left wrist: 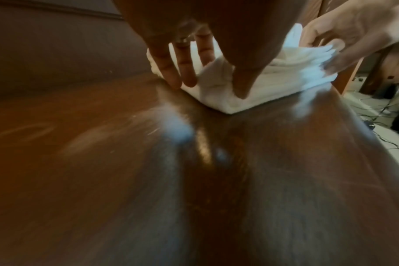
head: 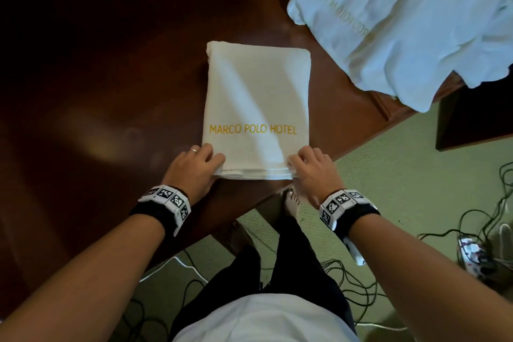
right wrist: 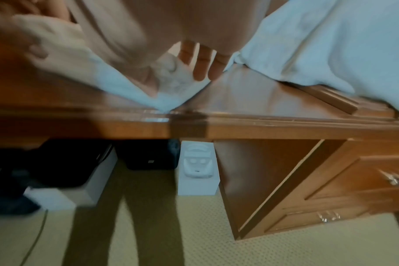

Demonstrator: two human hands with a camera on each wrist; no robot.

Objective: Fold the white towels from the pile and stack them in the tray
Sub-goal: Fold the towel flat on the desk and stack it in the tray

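Partly hidden tray; I see left hand (head: 195,168) and right hand (head: 311,168) pinching folded towel (head: 256,97), long axis bottom-to-top of frame.

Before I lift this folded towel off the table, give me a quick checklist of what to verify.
1. Left hand grips the near left corner of the folded towel: ok.
2. Right hand grips the near right corner: ok.
3. All layers caught in both hands: cannot tell, though stacked edges show at the near side.
4. Fold is neat and square, lettering on top: ok.
5. Towel pile lies apart from the folded towel: ok.
6. Tray ready to receive it: cannot tell, none in view.
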